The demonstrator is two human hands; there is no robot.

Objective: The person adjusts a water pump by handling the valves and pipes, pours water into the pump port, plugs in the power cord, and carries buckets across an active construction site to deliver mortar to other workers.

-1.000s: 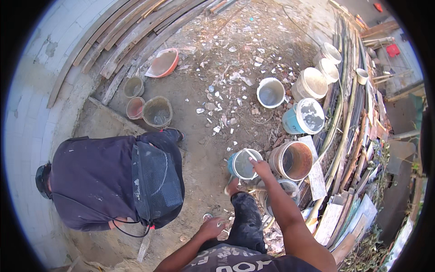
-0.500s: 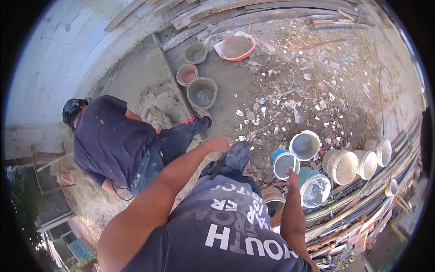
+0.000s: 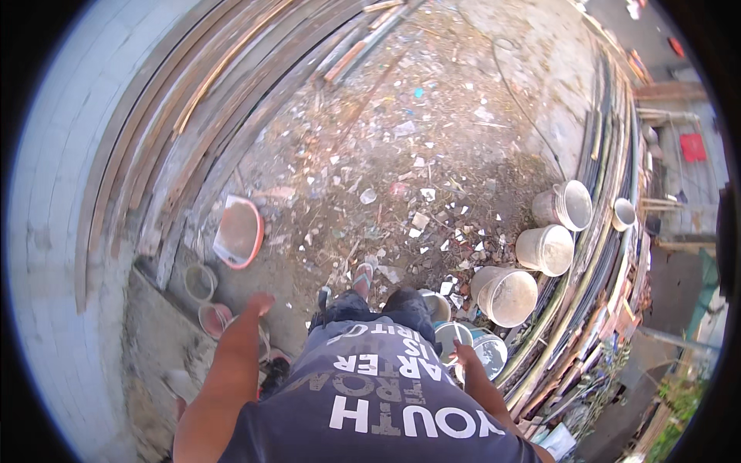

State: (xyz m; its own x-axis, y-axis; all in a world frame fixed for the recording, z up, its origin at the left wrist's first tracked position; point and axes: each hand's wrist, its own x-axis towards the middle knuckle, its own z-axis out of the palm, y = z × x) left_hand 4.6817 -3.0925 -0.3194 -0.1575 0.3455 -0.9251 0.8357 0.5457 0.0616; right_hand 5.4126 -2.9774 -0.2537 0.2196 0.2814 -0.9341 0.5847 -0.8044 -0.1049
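Note:
My right hand is closed at the white handle of a bucket beside my right leg. A teal bucket with a pale rim stands right against it, and another bucket sits just ahead, partly hidden by my leg. My left hand is held out to the left over the ground, empty, its fingers loosely apart. Below and beyond it are a pinkish bucket and a grey bucket. My left arm partly covers the pinkish one and another rim behind it.
An orange-rimmed basin lies ahead left, near long stacked planks. Broken white shards litter the dirt ahead. Several crusted buckets line the right side, beside a pile of poles. A co-worker's hand shows at lower left.
I have turned to the right, so the basin and planks now lie further left and the co-worker is mostly out of view. My right hand stays at the bucket; my left remains empty.

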